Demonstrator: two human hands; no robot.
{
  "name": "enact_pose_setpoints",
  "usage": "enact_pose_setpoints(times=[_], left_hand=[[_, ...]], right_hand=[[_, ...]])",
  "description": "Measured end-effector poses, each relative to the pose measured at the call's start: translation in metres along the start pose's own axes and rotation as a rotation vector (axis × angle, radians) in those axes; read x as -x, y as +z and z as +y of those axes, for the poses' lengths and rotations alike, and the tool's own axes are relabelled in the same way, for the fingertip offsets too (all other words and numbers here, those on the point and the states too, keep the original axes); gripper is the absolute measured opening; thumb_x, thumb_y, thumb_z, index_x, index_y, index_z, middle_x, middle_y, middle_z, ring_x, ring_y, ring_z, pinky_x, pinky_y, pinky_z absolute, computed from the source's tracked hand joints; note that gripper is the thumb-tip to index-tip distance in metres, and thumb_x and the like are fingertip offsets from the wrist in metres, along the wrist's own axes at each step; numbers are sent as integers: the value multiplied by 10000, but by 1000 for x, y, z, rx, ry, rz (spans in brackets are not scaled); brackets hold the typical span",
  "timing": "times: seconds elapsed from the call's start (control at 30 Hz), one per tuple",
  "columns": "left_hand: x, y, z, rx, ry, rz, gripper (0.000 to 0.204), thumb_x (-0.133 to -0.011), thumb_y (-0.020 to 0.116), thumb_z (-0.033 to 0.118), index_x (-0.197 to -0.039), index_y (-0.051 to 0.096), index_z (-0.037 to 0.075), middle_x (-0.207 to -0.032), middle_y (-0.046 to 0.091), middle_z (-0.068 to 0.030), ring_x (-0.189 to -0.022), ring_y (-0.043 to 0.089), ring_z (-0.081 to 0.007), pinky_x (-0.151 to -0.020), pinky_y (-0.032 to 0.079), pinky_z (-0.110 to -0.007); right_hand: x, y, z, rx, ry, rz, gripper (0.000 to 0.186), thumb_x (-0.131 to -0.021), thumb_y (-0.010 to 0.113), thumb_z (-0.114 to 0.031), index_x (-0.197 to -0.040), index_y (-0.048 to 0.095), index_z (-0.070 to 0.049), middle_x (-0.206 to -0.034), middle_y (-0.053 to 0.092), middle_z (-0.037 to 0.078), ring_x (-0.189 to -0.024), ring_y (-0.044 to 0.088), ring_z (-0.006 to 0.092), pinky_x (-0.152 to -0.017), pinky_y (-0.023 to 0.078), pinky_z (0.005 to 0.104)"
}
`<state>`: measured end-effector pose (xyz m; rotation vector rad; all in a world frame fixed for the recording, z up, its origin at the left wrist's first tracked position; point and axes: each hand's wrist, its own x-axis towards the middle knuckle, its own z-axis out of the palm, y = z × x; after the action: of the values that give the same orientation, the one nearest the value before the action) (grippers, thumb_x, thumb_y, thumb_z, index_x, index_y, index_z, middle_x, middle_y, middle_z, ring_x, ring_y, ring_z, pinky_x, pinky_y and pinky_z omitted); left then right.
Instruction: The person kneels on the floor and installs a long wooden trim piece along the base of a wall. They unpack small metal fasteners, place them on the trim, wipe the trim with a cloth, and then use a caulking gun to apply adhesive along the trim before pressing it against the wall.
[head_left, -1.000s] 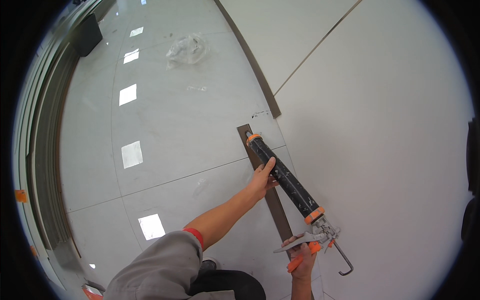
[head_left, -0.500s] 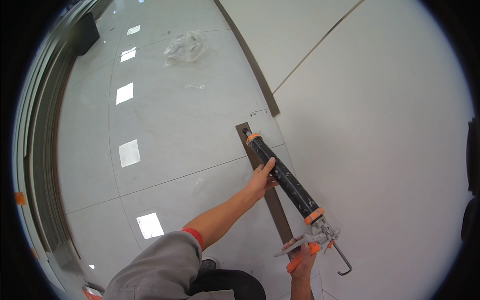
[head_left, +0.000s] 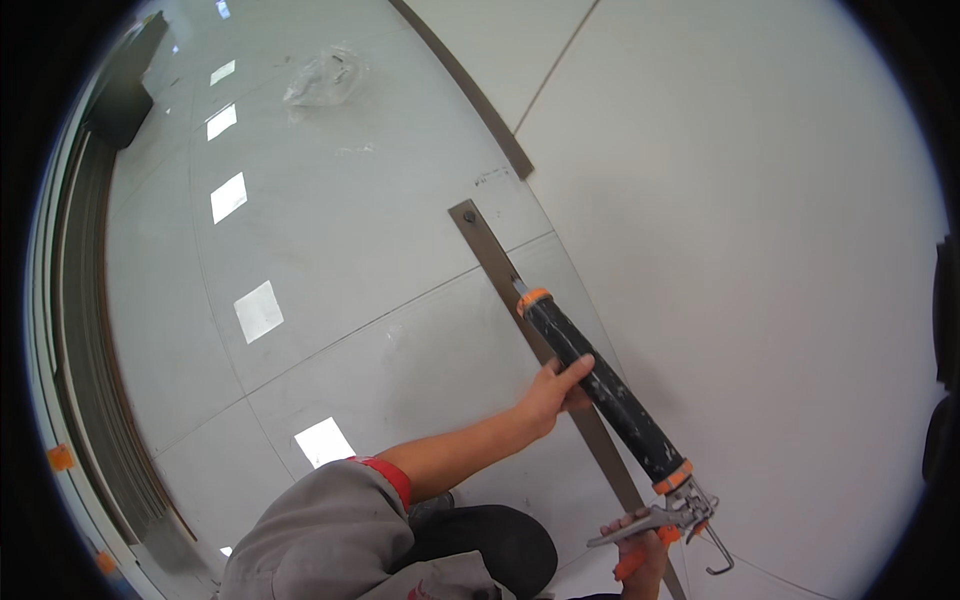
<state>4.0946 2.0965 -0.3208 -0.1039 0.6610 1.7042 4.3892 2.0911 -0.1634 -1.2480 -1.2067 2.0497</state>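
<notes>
A black caulking gun with orange end rings slants across the middle of the view, its nozzle up and to the left. My left hand is wrapped round its barrel. At the lower end my right hand grips the orange handle, with fingers by the grey metal trigger. Beneath the gun lies a long brown strip on the floor. A dark dab sits near the strip's far end. The nozzle tip is over the strip nearer to me, close to its surface; whether it touches I cannot tell.
A second brown strip runs along the foot of the white wall at right. On the grey tiled floor lies a clear plastic bag. Long stacked profiles and a dark box line the left side.
The caulking gun has moved back toward me along the strip, both hands with it. The dark dab at the strip's far end, where the nozzle was, now shows.
</notes>
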Motion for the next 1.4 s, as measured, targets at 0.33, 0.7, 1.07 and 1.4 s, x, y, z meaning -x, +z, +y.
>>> enact_pose_setpoints(times=[0.33,0.7,1.07,1.4], left_hand=[[-7,0,-65,-76,-190,-4,568,-927,695,540,-1243,549,92,-1071,684,-44,-990,667,-161,-900,537,-338],[-6,3,-75,-56,-249,-51,446,-922,707,511,-1125,639,119,-1021,708,-27,-960,669,-147,-870,532,-310],[-60,0,-178,60,-616,-534,492,-1007,576,522,-1304,619,133,-1272,685,-59,-1209,645,-266,-862,581,-342],[-102,-3,-233,-182,-658,-403,558,-959,581,623,-1319,607,196,-1289,672,-16,-1202,646,-273,-870,552,-346]], right_hand=[[33,-31,10,-97,-19,91,332,-971,579,-236,-1210,518,-13,-1029,614,170,-984,633,313,-900,529,520],[42,-31,-8,64,-40,119,307,-937,560,-141,-1192,530,29,-1018,636,207,-965,670,359,-893,551,543],[63,-167,-13,88,16,310,427,-857,651,-275,-1158,556,13,-941,658,180,-874,687,358,-813,584,546],[29,-241,33,0,36,305,394,-880,643,-300,-1134,564,-9,-923,660,166,-858,686,336,-801,581,502]])
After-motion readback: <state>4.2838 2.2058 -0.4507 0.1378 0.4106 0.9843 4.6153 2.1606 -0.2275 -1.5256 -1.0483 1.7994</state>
